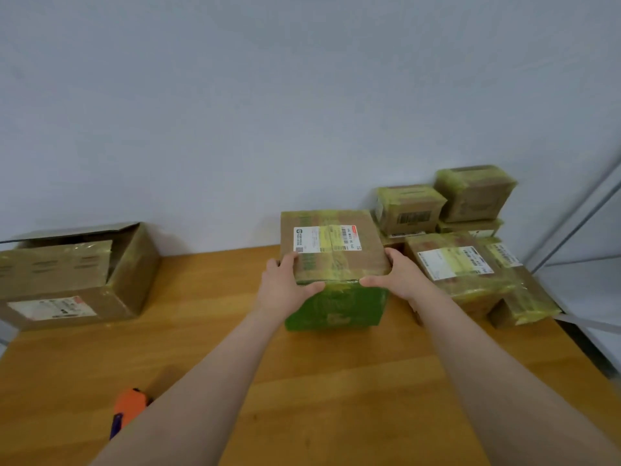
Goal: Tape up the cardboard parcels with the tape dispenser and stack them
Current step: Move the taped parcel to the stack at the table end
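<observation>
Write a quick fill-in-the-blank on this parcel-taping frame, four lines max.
1. The left hand and right hand grip a parcel whose near face is ____ in colour.
2. Its white shipping label sits on its ____ face.
3. The orange tape dispenser lies on the table by the ____ forearm.
4. The stack of taped parcels stands at the table's ____ end.

Missing words: green; top; left; right.

Wooden table [336, 381], pale wall [268, 95] behind, metal frame [571, 211] (far right)
</observation>
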